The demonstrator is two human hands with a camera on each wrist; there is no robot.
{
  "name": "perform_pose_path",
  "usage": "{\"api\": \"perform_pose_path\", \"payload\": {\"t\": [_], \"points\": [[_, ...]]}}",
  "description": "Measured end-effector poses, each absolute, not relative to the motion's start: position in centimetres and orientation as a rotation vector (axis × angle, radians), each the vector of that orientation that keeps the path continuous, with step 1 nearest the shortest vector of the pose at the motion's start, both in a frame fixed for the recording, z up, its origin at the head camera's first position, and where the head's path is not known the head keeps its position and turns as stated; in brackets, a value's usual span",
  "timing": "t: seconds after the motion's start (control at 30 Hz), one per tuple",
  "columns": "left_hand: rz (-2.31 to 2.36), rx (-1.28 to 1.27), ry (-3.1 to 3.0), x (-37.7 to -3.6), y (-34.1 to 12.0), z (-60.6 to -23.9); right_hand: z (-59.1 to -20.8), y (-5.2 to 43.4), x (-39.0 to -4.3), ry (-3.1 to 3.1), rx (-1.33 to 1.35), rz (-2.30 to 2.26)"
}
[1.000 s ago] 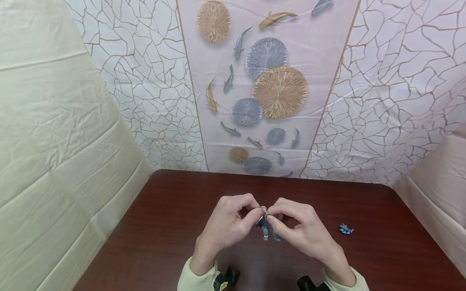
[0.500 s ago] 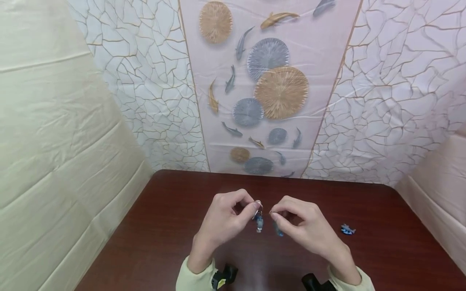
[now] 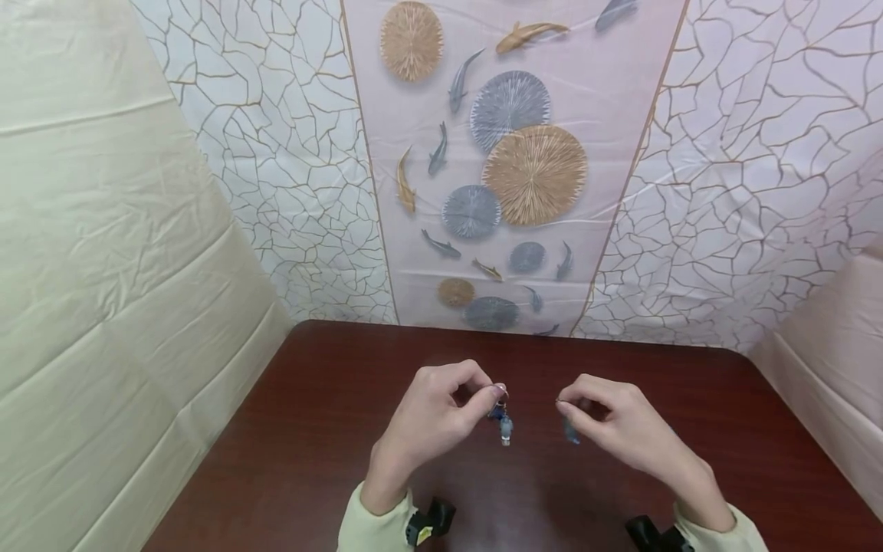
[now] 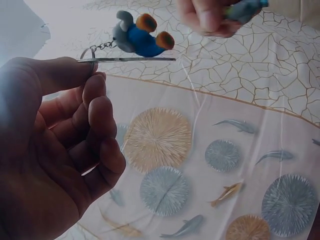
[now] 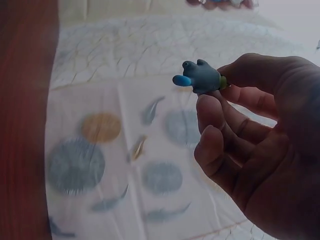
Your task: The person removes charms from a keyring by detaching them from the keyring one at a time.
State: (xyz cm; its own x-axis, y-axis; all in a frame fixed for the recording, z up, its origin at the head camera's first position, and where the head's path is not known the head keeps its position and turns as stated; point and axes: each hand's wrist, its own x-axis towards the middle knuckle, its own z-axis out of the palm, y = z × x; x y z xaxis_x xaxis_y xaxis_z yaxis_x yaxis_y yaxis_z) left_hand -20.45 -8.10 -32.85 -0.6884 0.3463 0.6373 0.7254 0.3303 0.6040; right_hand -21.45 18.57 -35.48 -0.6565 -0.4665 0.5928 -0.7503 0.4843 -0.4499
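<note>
My left hand (image 3: 441, 410) pinches the ring of a keychain between thumb and finger above the table. From the ring a small figure (image 4: 142, 37), grey-headed with a blue body and orange feet, dangles on a short chain. A thin flat piece (image 4: 135, 59), seen edge-on in the left wrist view, sticks out from the same grip. To the right, my right hand (image 3: 631, 422) pinches a small grey-blue figure (image 5: 202, 77) by its top end. That figure has a bright blue tip and a yellow-green band. The two hands are apart.
A dark reddish-brown table (image 3: 290, 460) lies below both hands. Behind it hangs a patterned cloth (image 3: 483, 253) with fish and round prints, and a cream cloth (image 3: 138, 307) stands along the left side.
My right hand has drawn away to the right with the grey-blue figure, while the left stays nearly in place with the keychain. The small blue figure on the table is now hidden behind my right hand.
</note>
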Motion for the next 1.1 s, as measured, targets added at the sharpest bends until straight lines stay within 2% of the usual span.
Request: {"api": "perform_pose_path", "payload": {"t": [0.47, 1.1], "points": [[-1.349, -0.954, -2.246, -20.2, -8.1, -32.5, -37.6, 22.8, -22.4, -2.531, 0.827, 0.937], [-1.318, -0.945, -2.268, -20.1, -8.4, -32.3, -42.5, 28.5, -23.4, -2.839, 0.657, 0.902]]}}
